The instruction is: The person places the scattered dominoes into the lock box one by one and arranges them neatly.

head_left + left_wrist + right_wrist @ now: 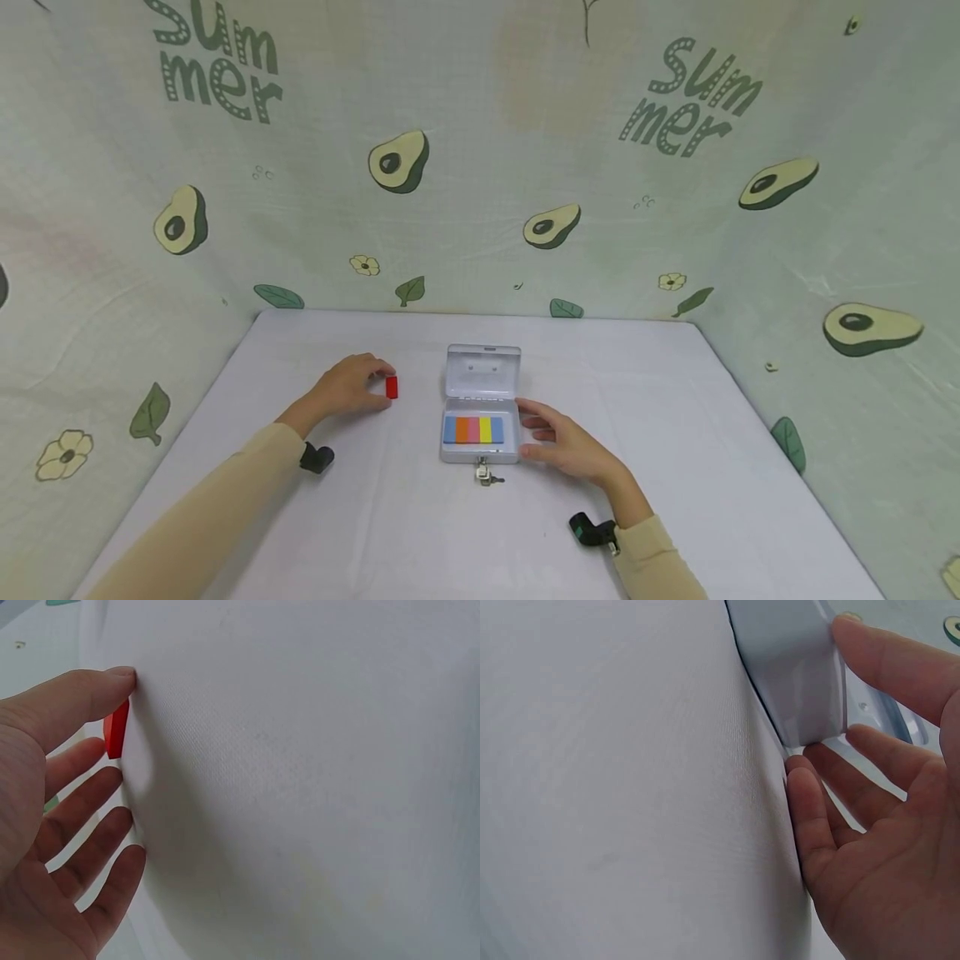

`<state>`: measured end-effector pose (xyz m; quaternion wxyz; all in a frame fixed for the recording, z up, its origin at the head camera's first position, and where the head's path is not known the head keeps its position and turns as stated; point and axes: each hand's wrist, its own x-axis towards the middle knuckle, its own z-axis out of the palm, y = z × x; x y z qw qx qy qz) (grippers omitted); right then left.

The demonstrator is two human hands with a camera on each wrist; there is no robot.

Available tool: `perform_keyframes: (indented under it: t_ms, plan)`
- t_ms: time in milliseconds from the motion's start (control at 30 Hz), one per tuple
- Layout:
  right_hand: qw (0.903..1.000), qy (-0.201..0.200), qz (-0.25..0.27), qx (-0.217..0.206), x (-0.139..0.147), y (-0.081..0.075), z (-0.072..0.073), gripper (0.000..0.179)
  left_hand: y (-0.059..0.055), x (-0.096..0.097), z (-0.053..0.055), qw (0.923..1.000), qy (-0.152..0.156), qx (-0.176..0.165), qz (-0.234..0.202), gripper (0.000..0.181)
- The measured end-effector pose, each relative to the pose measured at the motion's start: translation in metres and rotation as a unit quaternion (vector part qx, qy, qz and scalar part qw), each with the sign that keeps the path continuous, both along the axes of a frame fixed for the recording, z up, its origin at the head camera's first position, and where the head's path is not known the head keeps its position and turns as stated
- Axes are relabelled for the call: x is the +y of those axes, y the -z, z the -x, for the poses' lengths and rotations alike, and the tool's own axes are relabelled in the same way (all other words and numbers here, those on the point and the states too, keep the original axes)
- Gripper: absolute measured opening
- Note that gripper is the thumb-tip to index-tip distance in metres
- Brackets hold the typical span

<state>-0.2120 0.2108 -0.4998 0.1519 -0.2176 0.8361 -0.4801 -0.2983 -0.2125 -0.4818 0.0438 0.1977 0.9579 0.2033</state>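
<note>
A small red block (392, 387) stands on the white table, left of the box. My left hand (347, 385) is around it, thumb on the near side and fingers on the far side. In the left wrist view, the thumb overlaps one end of the red block (115, 731), and the other fingers are spread and loosely bent. My right hand (562, 442) lies along the right side of a light grey metal box (452, 454), with thumb and fingertips at its wall and fingers loosely extended. Coloured sticky index tabs (473, 430) lie inside the box.
The box lid (482, 372) stands raised at the back. A lock with keys (483, 473) hangs at the box front. White cloth covers the table (420, 533). Avocado-printed fabric (480, 167) rises behind and on both sides.
</note>
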Motion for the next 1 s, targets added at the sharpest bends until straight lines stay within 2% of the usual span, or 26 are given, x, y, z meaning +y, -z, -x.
perform_keyframes:
  t_ms: [200,1000]
  plan:
    - [0.9998,0.011,0.004,-0.015,-0.0013,-0.0011,-0.0013,0.079,-0.0022,0.0016,0.0010,1.0000,0.004,0.001,0.001,0.042]
    - [0.9999,0.007,0.001,-0.008,-0.0010,0.0013,-0.0006,0.079,0.0011,0.0011,0.0033,1.0000,-0.002,0.002,-0.004,0.036]
